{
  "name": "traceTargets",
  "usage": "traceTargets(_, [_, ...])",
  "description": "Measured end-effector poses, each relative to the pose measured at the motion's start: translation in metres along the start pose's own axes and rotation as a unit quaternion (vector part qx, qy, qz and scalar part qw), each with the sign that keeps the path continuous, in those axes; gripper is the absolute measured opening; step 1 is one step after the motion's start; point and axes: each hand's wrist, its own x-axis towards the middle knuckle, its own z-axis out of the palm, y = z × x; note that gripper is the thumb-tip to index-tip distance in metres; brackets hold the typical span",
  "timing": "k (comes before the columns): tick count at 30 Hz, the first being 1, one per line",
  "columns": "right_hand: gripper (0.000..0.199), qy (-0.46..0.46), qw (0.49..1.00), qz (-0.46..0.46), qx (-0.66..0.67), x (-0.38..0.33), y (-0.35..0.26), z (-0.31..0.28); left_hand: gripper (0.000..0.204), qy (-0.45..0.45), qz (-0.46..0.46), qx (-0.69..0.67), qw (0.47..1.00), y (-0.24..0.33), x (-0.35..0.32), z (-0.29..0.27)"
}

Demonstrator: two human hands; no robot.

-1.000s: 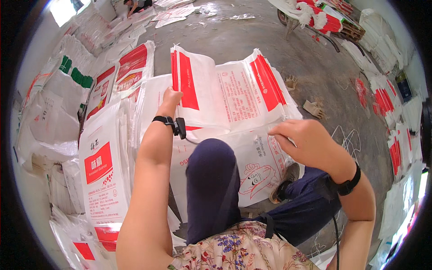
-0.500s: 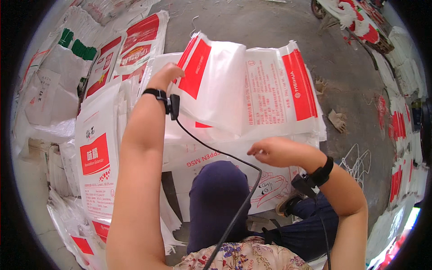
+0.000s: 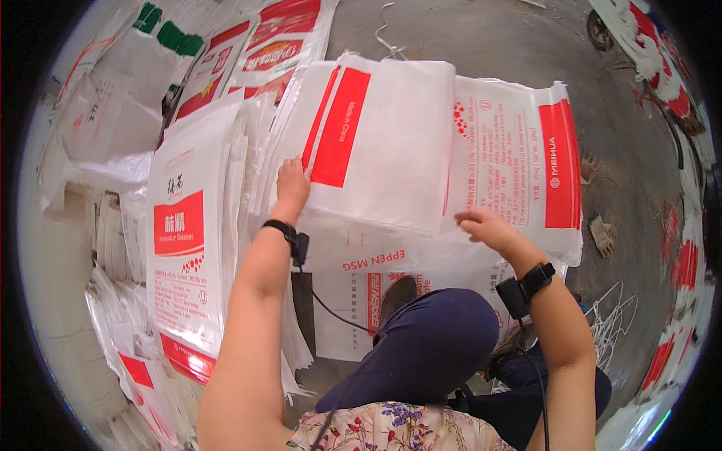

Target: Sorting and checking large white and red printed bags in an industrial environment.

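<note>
A white woven sack (image 3: 402,135) with a red printed band lies folded over on top of a stack of like sacks. My left hand (image 3: 293,184) is at its near left edge, fingers bent and closed on the sack beside the red band. My right hand (image 3: 489,228) is over the near edge of the stack, fingers loosely stretched and apart, with nothing in them. Beneath the folded part, a printed sack (image 3: 504,161) shows its text panel and a red end band on the right. Both wrists wear black straps with small boxes and cables.
Upright white-and-red sacks (image 3: 180,225) are piled at the left. Sacks with green edges (image 3: 177,37) stand behind them. On the floor at the right lie a glove (image 3: 602,236) and tangled white string (image 3: 613,319). My knee (image 3: 451,323) is against a printed white sack (image 3: 342,301).
The folded sack's raised left part has come down flatter. My left hand has moved toward me, my right hand slightly right and away. My knee has swung right, and the view has shifted.
</note>
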Motion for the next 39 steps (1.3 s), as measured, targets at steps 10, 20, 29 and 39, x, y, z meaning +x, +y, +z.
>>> traceTargets(10, [0.067, 0.105, 0.955, 0.072, 0.27, 0.083, 0.005, 0.078, 0.065, -0.022, -0.219, -0.413, 0.884, 0.01, -0.178, -0.01])
traceTargets(20, [0.053, -0.003, 0.902, -0.013, 0.432, 0.021, -0.072, 0.043, 0.067, -0.115, -0.373, -0.843, 0.37, 0.105, -0.157, -0.002])
traceTargets(29, [0.048, -0.017, 0.963, 0.077, 0.258, -0.042, -0.053, 0.04, 0.025, -0.041, -0.417, -0.777, 0.471, 0.137, -0.12, -0.032])
traceTargets(39, [0.039, 0.127, 0.956, -0.054, 0.258, -0.137, -0.099, -0.01, 0.047, 0.208, 0.033, -0.661, 0.72, 0.001, -0.104, -0.27])
